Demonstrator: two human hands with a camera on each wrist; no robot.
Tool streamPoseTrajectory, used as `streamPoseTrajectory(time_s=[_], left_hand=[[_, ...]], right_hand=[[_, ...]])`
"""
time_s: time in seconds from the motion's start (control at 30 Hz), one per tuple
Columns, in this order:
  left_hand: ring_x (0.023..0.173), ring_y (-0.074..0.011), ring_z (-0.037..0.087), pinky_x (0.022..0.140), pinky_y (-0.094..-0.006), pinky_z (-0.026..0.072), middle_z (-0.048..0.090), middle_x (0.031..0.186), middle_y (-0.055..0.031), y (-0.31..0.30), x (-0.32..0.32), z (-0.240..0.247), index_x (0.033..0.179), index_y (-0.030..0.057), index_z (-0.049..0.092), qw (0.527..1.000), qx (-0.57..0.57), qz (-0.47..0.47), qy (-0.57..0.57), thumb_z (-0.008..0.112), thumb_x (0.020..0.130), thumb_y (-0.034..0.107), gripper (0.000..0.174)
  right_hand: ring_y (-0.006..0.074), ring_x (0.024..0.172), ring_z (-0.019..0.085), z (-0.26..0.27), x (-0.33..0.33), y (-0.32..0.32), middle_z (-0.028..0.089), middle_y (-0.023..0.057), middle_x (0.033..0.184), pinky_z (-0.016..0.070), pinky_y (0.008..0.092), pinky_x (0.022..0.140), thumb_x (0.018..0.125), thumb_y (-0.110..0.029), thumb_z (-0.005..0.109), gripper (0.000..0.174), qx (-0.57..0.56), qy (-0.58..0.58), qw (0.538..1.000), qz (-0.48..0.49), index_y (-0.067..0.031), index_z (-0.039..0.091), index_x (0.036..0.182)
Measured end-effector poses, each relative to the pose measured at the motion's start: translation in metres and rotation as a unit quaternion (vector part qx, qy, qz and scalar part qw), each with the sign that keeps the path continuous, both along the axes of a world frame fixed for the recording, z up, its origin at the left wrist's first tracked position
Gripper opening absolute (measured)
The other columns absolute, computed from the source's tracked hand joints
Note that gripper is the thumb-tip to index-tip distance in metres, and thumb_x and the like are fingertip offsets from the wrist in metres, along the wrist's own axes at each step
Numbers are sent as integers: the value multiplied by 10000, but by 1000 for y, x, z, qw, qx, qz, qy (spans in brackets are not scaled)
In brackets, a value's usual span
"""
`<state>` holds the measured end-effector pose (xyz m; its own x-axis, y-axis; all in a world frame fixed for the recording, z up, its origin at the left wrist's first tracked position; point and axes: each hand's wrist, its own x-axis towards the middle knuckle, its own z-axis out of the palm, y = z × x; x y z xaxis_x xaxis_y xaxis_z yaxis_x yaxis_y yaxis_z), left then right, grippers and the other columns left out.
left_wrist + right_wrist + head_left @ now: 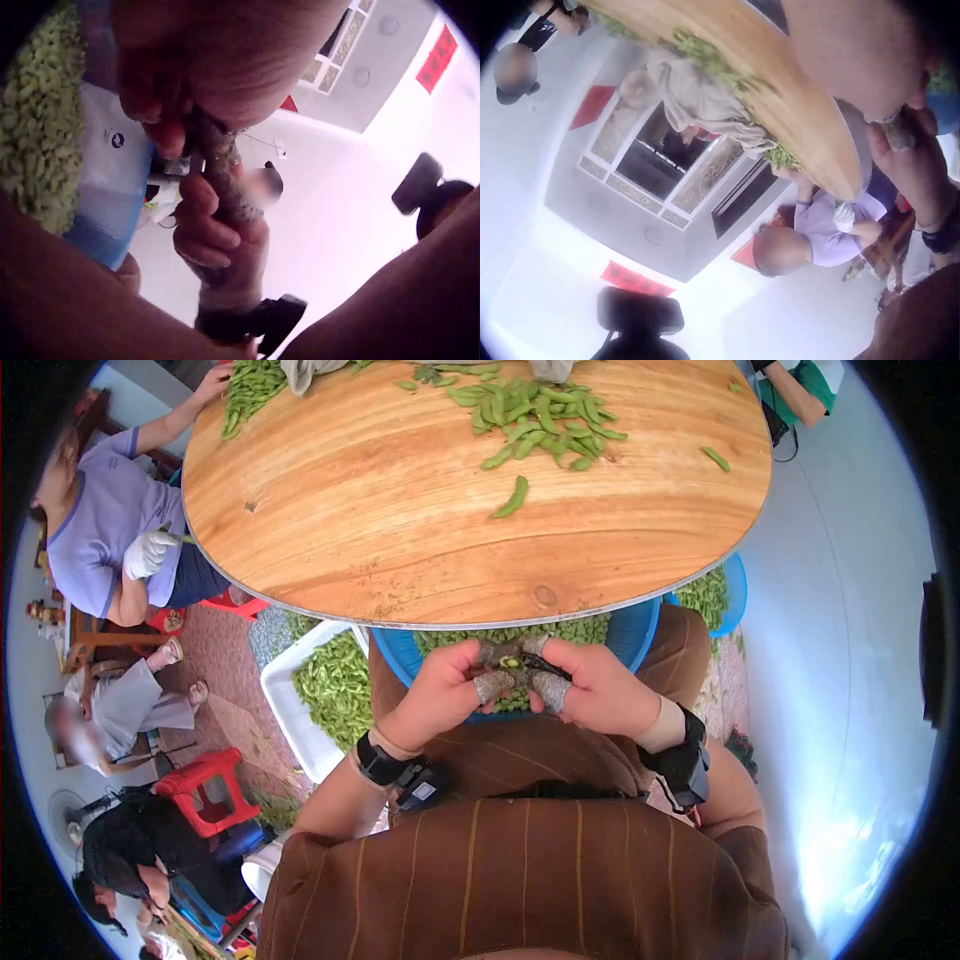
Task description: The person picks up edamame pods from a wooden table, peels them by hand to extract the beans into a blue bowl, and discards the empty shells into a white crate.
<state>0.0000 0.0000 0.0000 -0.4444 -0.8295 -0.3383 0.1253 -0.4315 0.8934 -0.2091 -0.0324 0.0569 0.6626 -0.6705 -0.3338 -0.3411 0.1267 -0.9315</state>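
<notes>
In the head view, the left hand (438,688) and the right hand (608,688) met before the body, thumbs and fingers curled into a pinch, and between their tips was one green pod (511,661). The fingertips wore grey wraps (492,686) (probably to spare the skin). The hands were above the blue tub (641,628), perhaps so that it could catch the beans (582,630). The tub stood partly under the table (370,510), it seems to be close to the lap; the white crate (284,720) of loose pods (335,685) stood near the left leg, within easy reach.

In the left wrist view, the fingers bent toward each other, but the pod could not be made out.

In the right wrist view, the hold could not be told well; a cloth (694,94) lay on the table, for a reason that was not clear.
</notes>
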Motion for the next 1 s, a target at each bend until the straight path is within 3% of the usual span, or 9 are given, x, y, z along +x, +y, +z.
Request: streamPoseTrajectory(time_s=[0.07, 0.2, 0.27, 0.4, 0.57, 0.7, 0.8, 0.87, 1.0], left_hand=[[615, -86, 528, 537, -213, 426, 581, 720, -7, 1, 1, -5, 964, 13, 587, 987, -120, 7, -111, 590, 893, 104, 115], [590, -93, 516, 527, -220, 411, 608, 745, -24, -1, -2, -9, 957, 22, 594, 977, -128, 10, -170, 561, 884, 81, 99], [596, -93, 508, 531, -221, 404, 612, 772, -39, -1, -3, -2, 936, 3, 597, 980, 131, 67, 133, 549, 893, 102, 117], [608, -95, 510, 541, -223, 409, 619, 804, -49, -2, -2, 1, 922, -3, 599, 943, 240, 94, 210, 525, 908, 118, 143], [610, -102, 541, 557, -247, 439, 596, 732, -8, -1, -4, -11, 930, 6, 605, 986, -49, -36, -156, 532, 896, 65, 100], [616, -112, 562, 573, -265, 460, 602, 703, -25, 4, -10, -3, 935, -8, 600, 976, -70, -44, -204, 531, 876, 31, 99], [631, -199, 601, 581, -315, 479, 603, 690, -93, 4, -16, 6, 909, -19, 586, 926, -205, -77, -308, 575, 835, 51, 102], [678, -311, 607, 589, -375, 486, 579, 725, -157, 4, -15, 7, 847, -15, 559, 814, -396, -88, -416, 599, 764, 53, 114], [638, -337, 583, 556, -404, 488, 533, 719, -148, 9, -18, 24, 769, 5, 525, 763, -447, -94, -458, 556, 715, 18, 64]], right_hand=[[106, 642, 581, -7, 1, -1, 624, 31, 745, 465, 258, 576, 802, 11, 460, 319, 88, -12, 996, -27, -49, 560, 1099], [92, 588, 548, -31, 1, 3, 614, 15, 734, 435, 237, 524, 810, -2, 451, 303, -6, -40, 998, -44, -51, 558, 1089], [74, 518, 499, -37, 0, 3, 604, 1, 727, 393, 216, 459, 829, -23, 445, 271, 66, -78, 993, -53, -68, 559, 1070], [57, 478, 462, -43, -2, 5, 586, -10, 713, 362, 205, 416, 848, -49, 450, 231, 201, -128, 968, -82, -90, 559, 1048], [45, 465, 438, -53, -9, 13, 564, -7, 699, 345, 207, 397, 863, -105, 522, 171, 183, -112, 967, -141, -61, 545, 1026], [49, 457, 447, -53, -12, 12, 552, 4, 648, 340, 215, 392, 847, -120, 581, 138, 155, -109, 971, -148, -35, 553, 953], [56, 446, 455, -59, -9, 10, 521, 5, 579, 337, 222, 389, 829, -141, 630, 135, 118, -52, 979, -158, -28, 560, 852], [64, 430, 453, -50, -9, 9, 494, 0, 537, 336, 227, 385, 827, -153, 637, 156, 159, -66, 970, -169, -29, 557, 777], [66, 434, 456, -50, -12, 8, 495, 2, 546, 338, 228, 387, 819, -157, 646, 168, 214, -88, 959, -161, -32, 550, 761]])
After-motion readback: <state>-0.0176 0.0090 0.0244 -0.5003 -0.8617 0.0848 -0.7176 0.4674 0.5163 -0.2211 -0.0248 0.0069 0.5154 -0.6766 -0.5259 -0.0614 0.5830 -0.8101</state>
